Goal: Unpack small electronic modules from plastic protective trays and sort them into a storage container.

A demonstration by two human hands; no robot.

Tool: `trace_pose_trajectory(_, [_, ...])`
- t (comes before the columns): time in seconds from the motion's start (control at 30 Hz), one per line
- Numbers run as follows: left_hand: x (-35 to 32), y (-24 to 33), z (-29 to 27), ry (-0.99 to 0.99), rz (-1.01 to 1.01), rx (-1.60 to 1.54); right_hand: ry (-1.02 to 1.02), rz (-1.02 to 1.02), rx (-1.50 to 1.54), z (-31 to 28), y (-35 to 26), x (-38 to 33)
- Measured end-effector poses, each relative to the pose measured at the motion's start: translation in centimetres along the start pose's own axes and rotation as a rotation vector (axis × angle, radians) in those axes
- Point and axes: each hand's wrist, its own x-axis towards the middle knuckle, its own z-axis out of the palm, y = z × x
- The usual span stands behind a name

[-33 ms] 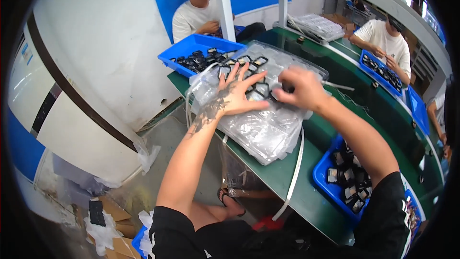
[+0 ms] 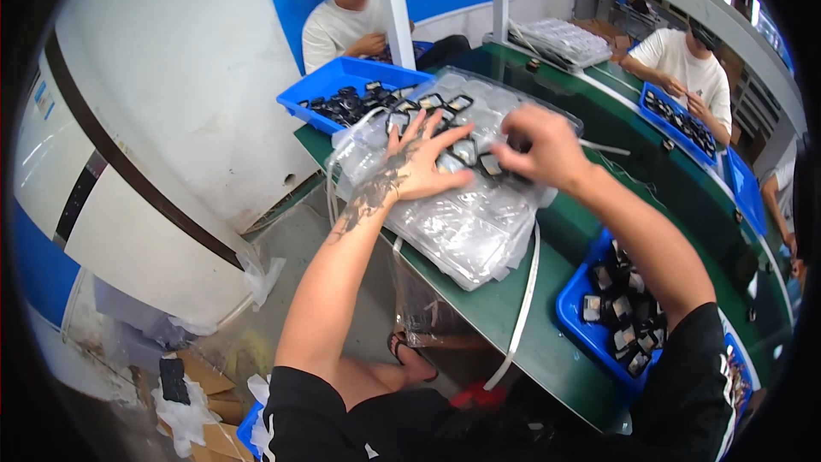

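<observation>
A stack of clear plastic trays (image 2: 466,239) lies on the green table, with several small black square-framed parts (image 2: 462,103) in its far compartments. My left hand (image 2: 419,167) rests on it, fingers spread wide, beside these parts. Over the right side of the stack is my right hand (image 2: 547,150), curled and somewhat blurred. A small dark part (image 2: 518,140) shows between its thumb and fingers; its details are unclear. Just left of that thumb, another black-framed part (image 2: 489,164) sits in the tray.
A blue bin of black parts (image 2: 295,96) stands beyond the trays, and another blue bin (image 2: 575,316) is near my right forearm. White straps (image 2: 523,308) hang beside the stack. Co-workers sit at the far left (image 2: 338,30) and far right (image 2: 684,60) along the green table (image 2: 547,282).
My right hand has shifted slightly away and to the right, exposing more of the black-framed part by its thumb. My left hand stays spread on the tray. The whole view has shifted a little.
</observation>
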Motion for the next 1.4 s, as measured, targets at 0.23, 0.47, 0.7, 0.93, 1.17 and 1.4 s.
trace_pose_trajectory(0.23, [1.5, -0.7, 0.7, 0.234, 0.086, -0.068, -0.502, 0.199, -0.08, -12.7, -2.6, -8.4])
trace_pose_trajectory(0.47, [2.2, 0.0, 1.2, 0.256, 0.116, -0.142, -0.803, 0.308, -0.293, -16.2, -4.9, -17.6])
trace_pose_trajectory(0.7, [2.2, 0.1, 1.0, 0.294, 0.177, -0.262, -0.734, 0.163, -0.193, -13.4, -4.9, -5.8])
trace_pose_trajectory(0.93, [1.7, 0.1, 1.3, 0.39, 0.232, -0.479, -0.459, -0.154, 0.093, 2.6, 3.0, 1.1])
trace_pose_trajectory(1.17, [1.8, 0.9, 1.6, 0.428, 0.301, -0.283, -0.377, -0.137, 0.171, 2.9, 2.9, -0.1])
trace_pose_trajectory(1.4, [2.9, 1.8, 1.2, 0.55, 0.195, -0.36, -0.173, 0.016, 0.013, 2.0, 2.2, -0.4])
